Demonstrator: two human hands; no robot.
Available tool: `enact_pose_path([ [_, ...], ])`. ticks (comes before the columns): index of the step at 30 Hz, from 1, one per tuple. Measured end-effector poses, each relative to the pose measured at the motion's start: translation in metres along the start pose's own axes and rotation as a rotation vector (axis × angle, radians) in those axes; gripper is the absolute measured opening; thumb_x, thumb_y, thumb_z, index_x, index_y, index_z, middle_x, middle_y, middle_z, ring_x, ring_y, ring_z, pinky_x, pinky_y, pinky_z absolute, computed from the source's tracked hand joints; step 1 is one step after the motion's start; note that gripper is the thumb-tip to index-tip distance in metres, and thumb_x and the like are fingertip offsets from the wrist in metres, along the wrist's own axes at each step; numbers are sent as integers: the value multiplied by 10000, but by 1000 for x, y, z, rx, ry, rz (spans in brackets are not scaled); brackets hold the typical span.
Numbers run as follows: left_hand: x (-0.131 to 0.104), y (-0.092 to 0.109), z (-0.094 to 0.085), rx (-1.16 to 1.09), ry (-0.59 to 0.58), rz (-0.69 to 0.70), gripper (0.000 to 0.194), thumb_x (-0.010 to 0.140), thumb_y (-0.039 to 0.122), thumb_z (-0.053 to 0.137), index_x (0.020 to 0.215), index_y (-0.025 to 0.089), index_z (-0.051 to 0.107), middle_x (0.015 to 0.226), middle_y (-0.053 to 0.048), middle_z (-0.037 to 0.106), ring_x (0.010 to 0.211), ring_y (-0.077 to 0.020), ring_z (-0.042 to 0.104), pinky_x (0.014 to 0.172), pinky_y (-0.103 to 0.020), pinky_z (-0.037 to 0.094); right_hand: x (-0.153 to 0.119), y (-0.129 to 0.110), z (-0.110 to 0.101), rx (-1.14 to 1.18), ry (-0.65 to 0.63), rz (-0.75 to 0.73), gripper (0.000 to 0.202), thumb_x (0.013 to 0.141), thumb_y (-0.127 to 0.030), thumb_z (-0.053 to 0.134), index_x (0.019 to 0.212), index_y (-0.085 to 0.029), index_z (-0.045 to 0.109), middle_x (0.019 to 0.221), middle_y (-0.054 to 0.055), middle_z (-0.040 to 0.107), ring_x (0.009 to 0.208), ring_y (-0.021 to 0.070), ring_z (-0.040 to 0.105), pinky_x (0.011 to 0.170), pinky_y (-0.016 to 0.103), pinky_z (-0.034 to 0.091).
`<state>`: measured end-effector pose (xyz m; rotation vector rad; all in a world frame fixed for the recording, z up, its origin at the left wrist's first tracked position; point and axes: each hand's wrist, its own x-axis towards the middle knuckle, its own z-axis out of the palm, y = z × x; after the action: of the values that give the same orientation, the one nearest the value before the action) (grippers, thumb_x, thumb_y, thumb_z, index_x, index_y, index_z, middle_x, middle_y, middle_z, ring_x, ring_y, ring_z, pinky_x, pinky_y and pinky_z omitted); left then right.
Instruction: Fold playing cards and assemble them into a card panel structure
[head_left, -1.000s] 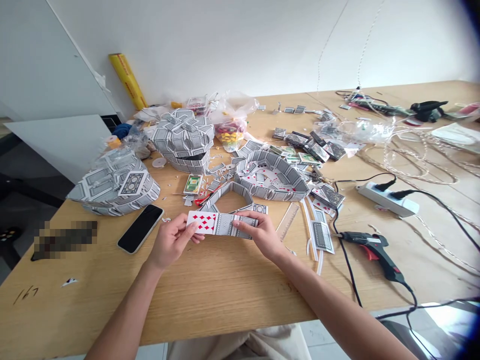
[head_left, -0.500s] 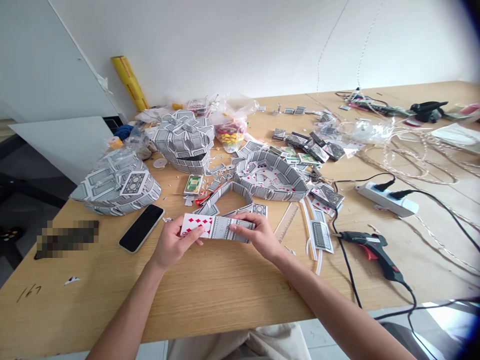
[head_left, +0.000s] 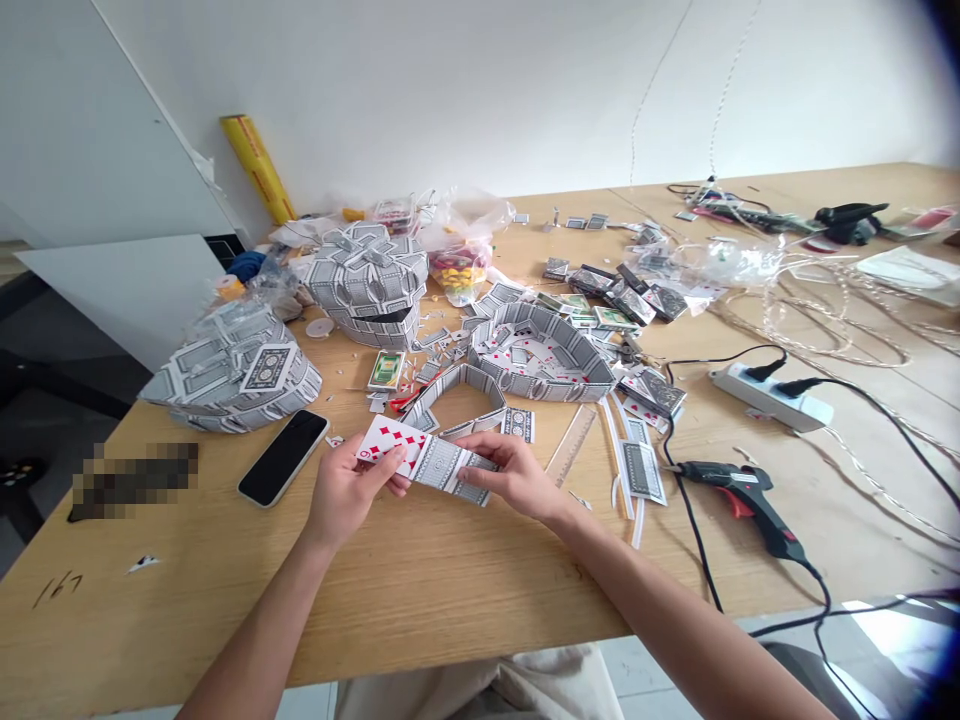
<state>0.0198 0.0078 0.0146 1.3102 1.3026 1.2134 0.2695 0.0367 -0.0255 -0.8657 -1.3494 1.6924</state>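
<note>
Between my hands, above the table's front part, is a strip of playing cards (head_left: 440,463). Its left end is a red diamond card (head_left: 394,440) lying face up; the rest shows grey patterned backs. My left hand (head_left: 351,485) pinches the diamond card, thumb on top. At the other end my right hand (head_left: 506,472) grips the grey-backed part between thumb and fingers. Just behind the strip stands an angular ring of joined cards (head_left: 491,400), partly covered by my right hand. A single grey-backed card (head_left: 519,425) lies beside it.
Left are a phone (head_left: 285,457) and a card-built box (head_left: 232,375); another lidded box (head_left: 367,280) stands farther back. A heart-shaped card tray (head_left: 540,385) holds loose cards. On the right lie a ruler (head_left: 572,443), a glue gun (head_left: 750,500) with its cable, and a power strip (head_left: 776,395).
The strip has tilted, its right end now lower and nearer me. My right hand has shifted slightly left with it; my left hand keeps its hold on the diamond card.
</note>
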Motion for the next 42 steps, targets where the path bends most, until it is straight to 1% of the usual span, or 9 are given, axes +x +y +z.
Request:
enact_pose_path([
  [4, 3, -1, -6, 4, -16, -7, 280, 868, 437, 850, 791, 173, 795, 604, -51, 757, 470, -216, 721, 434, -299, 644, -1, 2, -1, -106, 64, -33, 349, 830, -466, 903, 1108, -256, 869, 1153, 71, 838, 1034, 300, 756, 916, 407, 580],
  [10, 5, -3, -11, 19, -75, -44, 280, 880, 424, 846, 783, 165, 805, 600, -65, 762, 458, -198, 713, 449, -270, 635, -2, 6, 0, -141, 106, -56, 322, 874, -505, 858, 1063, -244, 863, 1058, 65, 836, 947, 283, 748, 856, 391, 571],
  [15, 5, -4, -14, 41, -158, -77, 305, 875, 454, 856, 792, 164, 816, 610, -74, 769, 476, -215, 731, 458, -280, 644, -1, 1, -1, -177, 158, -64, 341, 839, -549, 869, 956, -229, 873, 973, 74, 835, 867, 287, 748, 809, 401, 571],
  [20, 6, -3, -14, 42, -227, -100, 342, 872, 492, 856, 866, 152, 821, 640, -84, 783, 511, -231, 757, 487, -295, 662, 0, 0, -6, -203, 142, -69, 319, 848, -522, 858, 943, -218, 873, 971, 83, 844, 862, 288, 757, 808, 400, 573],
  [27, 5, -4, -12, 44, -211, -170, 407, 874, 531, 850, 898, 130, 782, 658, -61, 783, 537, -196, 753, 517, -257, 652, 0, 0, -7, -272, 139, -107, 331, 872, -485, 816, 960, -168, 847, 959, 85, 844, 855, 270, 760, 798, 370, 579],
  [31, 3, -7, -11, 29, -217, -198, 454, 869, 569, 846, 890, 127, 746, 665, -55, 774, 499, -171, 716, 474, -243, 618, -1, -1, -6, -272, 126, -100, 309, 881, -458, 801, 978, -167, 840, 976, 87, 842, 865, 266, 762, 798, 363, 583],
  [35, -1, -11, -6, 4, -217, -238, 482, 869, 597, 839, 927, 139, 701, 676, -44, 763, 481, -160, 691, 436, -238, 590, -1, -1, -6, -289, 125, -95, 319, 883, -477, 807, 967, -169, 830, 966, 86, 834, 866, 266, 756, 794, 365, 578],
  [38, -4, -14, -3, 5, -234, -242, 504, 915, 642, 776, 937, 153, 658, 631, -20, 723, 451, -150, 657, 392, -223, 544, -2, -1, -5, -287, 114, -89, 340, 887, -498, 809, 976, -171, 825, 984, 87, 830, 881, 268, 754, 801, 369, 577],
  [42, -6, -18, 0, 9, -252, -195, 533, 982, 688, 663, 1003, 156, 641, 651, -18, 714, 466, -145, 652, 383, -213, 521, -2, -1, -4, -287, 97, -84, 345, 910, -504, 795, 997, -170, 819, 1003, 89, 827, 907, 268, 753, 833, 374, 575],
])
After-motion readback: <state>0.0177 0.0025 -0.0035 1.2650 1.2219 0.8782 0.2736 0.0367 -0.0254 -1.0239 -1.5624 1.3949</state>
